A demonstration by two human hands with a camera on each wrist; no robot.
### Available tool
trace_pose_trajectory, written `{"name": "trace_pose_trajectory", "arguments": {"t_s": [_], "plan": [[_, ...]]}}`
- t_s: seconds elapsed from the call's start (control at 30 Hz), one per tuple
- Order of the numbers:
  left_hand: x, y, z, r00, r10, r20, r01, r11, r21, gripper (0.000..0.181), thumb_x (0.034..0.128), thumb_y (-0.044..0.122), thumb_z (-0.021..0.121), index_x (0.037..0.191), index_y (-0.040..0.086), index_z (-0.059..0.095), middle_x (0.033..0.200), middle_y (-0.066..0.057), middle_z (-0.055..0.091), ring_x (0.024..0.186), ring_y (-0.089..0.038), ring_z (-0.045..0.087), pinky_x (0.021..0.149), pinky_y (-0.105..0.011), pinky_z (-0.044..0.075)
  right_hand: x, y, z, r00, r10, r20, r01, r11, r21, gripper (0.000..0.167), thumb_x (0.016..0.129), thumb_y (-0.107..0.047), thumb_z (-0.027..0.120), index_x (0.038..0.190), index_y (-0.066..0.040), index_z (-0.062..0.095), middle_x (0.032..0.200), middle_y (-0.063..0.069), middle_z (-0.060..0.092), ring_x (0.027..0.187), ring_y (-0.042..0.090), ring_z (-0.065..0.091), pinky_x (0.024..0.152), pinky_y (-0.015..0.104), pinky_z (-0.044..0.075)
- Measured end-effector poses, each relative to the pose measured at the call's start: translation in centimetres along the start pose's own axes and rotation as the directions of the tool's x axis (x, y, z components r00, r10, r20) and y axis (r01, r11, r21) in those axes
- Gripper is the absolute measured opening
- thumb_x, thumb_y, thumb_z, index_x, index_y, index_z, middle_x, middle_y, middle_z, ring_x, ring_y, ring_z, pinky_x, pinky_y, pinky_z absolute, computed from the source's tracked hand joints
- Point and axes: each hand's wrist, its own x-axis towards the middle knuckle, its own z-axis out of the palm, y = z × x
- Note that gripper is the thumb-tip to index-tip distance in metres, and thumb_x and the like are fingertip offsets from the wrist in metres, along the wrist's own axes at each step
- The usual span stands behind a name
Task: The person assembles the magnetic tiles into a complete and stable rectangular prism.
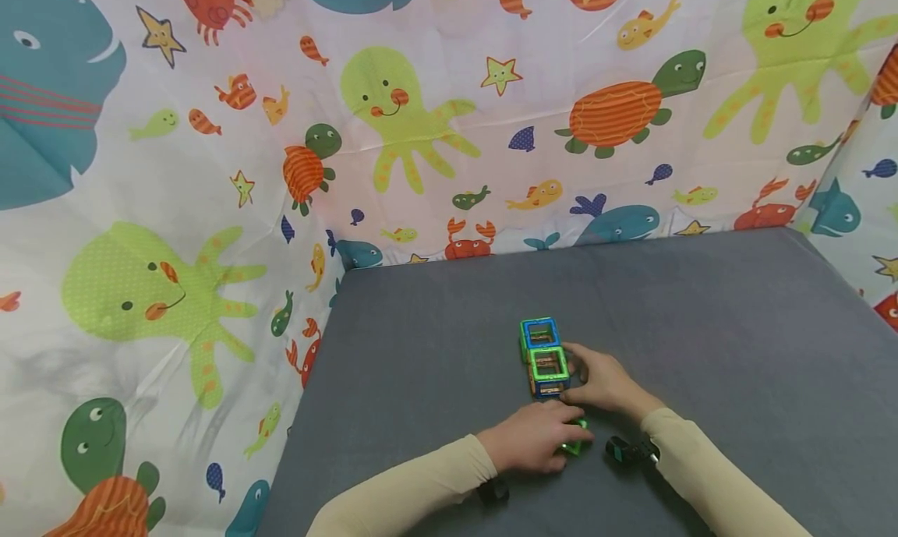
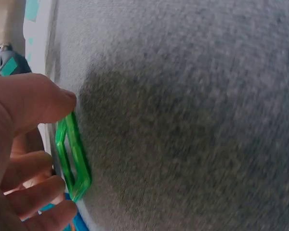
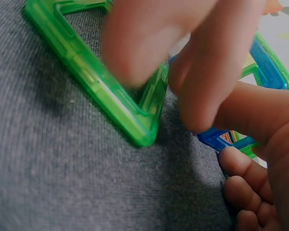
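A small block built of magnetic tiles (image 1: pixel 549 348) stands on the grey surface, blue and green frames on top and orange ones lower down. My right hand (image 1: pixel 609 383) holds its near right side between thumb and fingers; in the right wrist view the thumb lies along a blue tile (image 3: pixel 269 65). Just in front of the block, my left hand (image 1: pixel 529 437) grips a loose green magnetic tile (image 2: pixel 77 156), an open frame tilted against the cloth. Its full outline is partly covered by the fingers. The right wrist view has this green tile (image 3: pixel 94 79) close up.
Grey cloth (image 1: pixel 435 326) covers the tabletop. Behind and to the left hang white curtains (image 1: pixel 435 210) printed with sea animals. A dark wrist camera (image 1: pixel 627 450) sits below the right wrist, and another (image 1: pixel 493 490) under the left.
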Motion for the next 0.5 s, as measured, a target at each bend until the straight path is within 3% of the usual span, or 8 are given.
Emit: {"name": "trace_pose_trajectory", "arguments": {"t_s": [0.5], "plan": [[0.76, 0.91, -0.70, 0.998, -0.051, 0.046, 0.047, 0.994, 0.099, 0.044, 0.0941, 0.024, 0.071, 0.136, 0.034, 0.064, 0.129, 0.008, 0.065, 0.113, -0.008, 0.059, 0.094, -0.018, 0.050, -0.07, -0.04, -0.06, 1.000, 0.008, 0.012, -0.008, 1.000, 0.011, 0.090, 0.074, -0.026, 0.086, 0.152, -0.004, 0.044, 0.097, 0.002, 0.065, 0.071, 0.013, 0.049, 0.062, 0.030, 0.040]]}}
